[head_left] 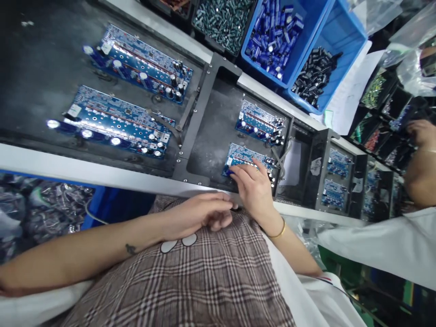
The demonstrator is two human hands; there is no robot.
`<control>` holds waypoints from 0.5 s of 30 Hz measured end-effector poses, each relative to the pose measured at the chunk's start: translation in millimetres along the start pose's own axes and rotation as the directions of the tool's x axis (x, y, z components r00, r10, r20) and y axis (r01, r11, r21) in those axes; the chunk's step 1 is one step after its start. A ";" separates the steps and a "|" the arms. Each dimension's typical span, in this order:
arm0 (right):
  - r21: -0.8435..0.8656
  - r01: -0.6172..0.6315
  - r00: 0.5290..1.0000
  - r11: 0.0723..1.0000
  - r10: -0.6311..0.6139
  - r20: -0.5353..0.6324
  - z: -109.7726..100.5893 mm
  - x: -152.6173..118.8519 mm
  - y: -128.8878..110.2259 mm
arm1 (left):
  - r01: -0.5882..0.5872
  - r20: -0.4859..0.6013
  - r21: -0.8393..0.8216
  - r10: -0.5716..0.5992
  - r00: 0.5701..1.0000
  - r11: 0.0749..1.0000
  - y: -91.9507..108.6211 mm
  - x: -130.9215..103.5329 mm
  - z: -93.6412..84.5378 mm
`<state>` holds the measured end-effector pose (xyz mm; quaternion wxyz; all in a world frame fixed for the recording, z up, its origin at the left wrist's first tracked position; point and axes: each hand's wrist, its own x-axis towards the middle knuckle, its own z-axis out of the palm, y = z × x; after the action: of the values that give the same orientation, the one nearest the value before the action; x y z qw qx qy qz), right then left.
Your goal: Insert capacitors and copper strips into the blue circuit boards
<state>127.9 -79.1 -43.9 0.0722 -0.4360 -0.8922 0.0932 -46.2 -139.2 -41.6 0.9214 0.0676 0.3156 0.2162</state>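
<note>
My right hand reaches over the lower blue circuit board in the middle carrier. Its fingertips close on a dark blue capacitor at the board's left edge, and the palm hides the board's front side. The upper circuit board lies just behind, with a row of silver-topped capacitors along its front. My left hand is held above my lap, beside the line's front rail. Its fingers are curled in, and something small and dark shows at the tips, too small to name.
Two larger-looking boards sit in the left carrier. Behind the line stand a blue bin of blue and black capacitors and a tray of small green parts. At right, a co-worker's arm reaches over parts trays.
</note>
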 end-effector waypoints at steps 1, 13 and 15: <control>-0.010 0.007 1.000 1.000 -0.007 -0.001 -0.5 0.0 -0.3 | -0.004 0.013 0.024 0.004 1.000 1.000 0.6 -0.7 -0.4; -0.166 0.146 0.989 0.975 -0.138 0.060 -0.2 -4.2 -4.7 | -0.287 0.050 0.546 0.311 0.949 0.787 27.0 -29.7 1.2; -0.152 0.164 0.985 0.975 -0.154 0.072 -0.5 -4.0 -3.2 | -0.342 0.006 0.595 0.421 0.907 0.728 31.4 -35.2 -0.1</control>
<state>128.0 -84.1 -42.8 0.0182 -0.3646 -0.9305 0.0294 -82.3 -126.5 -14.1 0.7687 0.3958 0.4047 0.2977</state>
